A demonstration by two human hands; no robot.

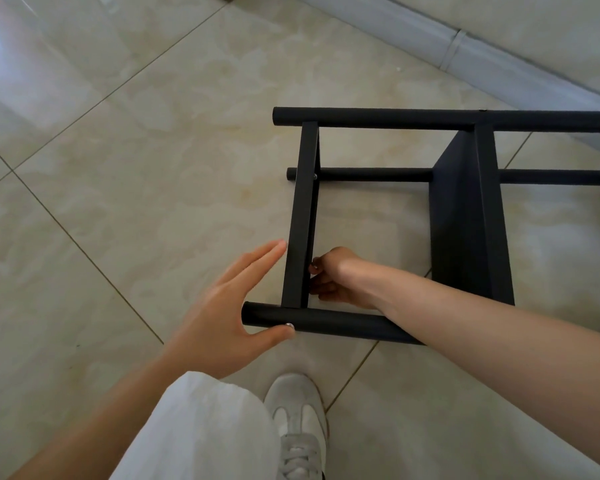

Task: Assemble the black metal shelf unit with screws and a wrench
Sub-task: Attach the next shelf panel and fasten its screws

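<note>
White shoe, open left hand, right hand gripping matte black shelf frame

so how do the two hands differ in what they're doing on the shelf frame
The left hand is spread flat and open outside the shelf frame, its thumb against the near round post. The right hand reaches inside the frame, fingers curled at the flat crossbar's inner edge; whether it holds anything is hidden. Both work at the same near corner.
</note>
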